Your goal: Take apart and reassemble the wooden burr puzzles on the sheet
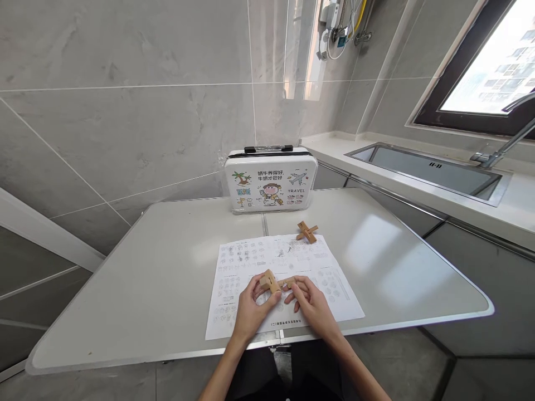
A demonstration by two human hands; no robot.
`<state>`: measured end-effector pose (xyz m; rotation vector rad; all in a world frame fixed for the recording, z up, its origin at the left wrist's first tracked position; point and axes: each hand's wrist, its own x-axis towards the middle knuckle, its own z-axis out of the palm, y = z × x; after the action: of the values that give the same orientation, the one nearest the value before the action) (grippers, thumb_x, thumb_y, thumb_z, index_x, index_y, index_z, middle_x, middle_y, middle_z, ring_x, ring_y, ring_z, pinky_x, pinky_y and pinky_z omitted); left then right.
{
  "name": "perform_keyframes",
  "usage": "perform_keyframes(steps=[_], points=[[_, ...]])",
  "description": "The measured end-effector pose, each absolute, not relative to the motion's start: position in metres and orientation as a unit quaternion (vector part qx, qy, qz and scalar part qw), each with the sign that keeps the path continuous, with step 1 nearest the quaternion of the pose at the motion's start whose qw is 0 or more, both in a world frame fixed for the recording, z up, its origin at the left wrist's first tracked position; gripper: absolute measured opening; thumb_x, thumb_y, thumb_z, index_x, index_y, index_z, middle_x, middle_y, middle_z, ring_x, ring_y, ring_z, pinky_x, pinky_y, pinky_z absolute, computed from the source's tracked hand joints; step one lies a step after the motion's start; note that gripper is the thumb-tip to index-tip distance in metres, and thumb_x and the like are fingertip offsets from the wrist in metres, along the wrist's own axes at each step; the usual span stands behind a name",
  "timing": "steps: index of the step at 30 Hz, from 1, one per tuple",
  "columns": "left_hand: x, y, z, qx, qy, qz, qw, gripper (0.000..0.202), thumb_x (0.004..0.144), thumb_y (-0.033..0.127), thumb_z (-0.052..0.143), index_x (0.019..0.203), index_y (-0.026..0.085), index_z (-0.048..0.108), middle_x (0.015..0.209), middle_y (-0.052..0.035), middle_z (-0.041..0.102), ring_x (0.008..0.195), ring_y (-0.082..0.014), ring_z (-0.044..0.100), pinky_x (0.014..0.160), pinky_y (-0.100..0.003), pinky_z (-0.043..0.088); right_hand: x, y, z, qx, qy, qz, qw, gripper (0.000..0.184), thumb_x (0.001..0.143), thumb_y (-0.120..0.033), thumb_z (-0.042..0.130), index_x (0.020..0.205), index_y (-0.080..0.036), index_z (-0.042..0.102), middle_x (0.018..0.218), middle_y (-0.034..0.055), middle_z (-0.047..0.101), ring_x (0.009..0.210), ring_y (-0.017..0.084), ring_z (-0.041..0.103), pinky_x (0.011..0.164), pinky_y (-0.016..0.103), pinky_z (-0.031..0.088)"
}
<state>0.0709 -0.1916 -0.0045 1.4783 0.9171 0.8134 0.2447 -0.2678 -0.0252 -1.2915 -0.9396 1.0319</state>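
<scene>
Over a printed instruction sheet (242, 328), my left hand (253, 306) is closed around some wooden puzzle pieces (270, 280) fitted together, one bearing a dark mark. A single narrow wooden puzzle piece (288, 283) is pinched in my right hand (309, 301), its end close to the pieces on the left. Whether the two touch is hard to make out. At the sheet's upper right corner lies a small cross of wooden pieces (307, 231).
A white folding table (146, 289) carries the sheet. At its back edge, against the tiled wall, stands a white cartoon-printed case (271, 181). To the right are a counter (518, 214) and a sink (430, 167) with a tap (497, 153).
</scene>
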Motion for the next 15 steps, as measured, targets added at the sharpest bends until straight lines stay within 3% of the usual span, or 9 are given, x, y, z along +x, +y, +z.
perform_keyframes(steps=[8,15], points=[[0.073,-0.192,-0.012,0.648,0.453,0.343,0.507,0.064,0.085,0.048,0.078,0.139,0.023,0.054,0.121,-0.0105,0.075,0.111,-0.0276,0.074,0.104,-0.045,0.055,0.252,-0.271,-0.028,-0.658,-0.433,0.284,0.546,0.037,0.103,-0.055,0.056,0.12,-0.022,0.059,0.12,0.0144,0.076,0.102,0.03,0.073,0.08,0.04,0.057],[0.075,-0.195,-0.017,0.693,0.466,0.336,0.436,0.064,0.085,0.048,0.079,0.139,0.026,0.052,0.111,-0.0055,0.075,0.103,-0.0249,0.073,0.096,-0.042,0.057,0.25,-0.271,-0.034,-0.683,-0.512,0.161,0.495,0.026,0.106,-0.047,0.052,0.111,-0.023,0.062,0.108,0.0107,0.072,0.095,0.027,0.066,0.083,0.041,0.054]])
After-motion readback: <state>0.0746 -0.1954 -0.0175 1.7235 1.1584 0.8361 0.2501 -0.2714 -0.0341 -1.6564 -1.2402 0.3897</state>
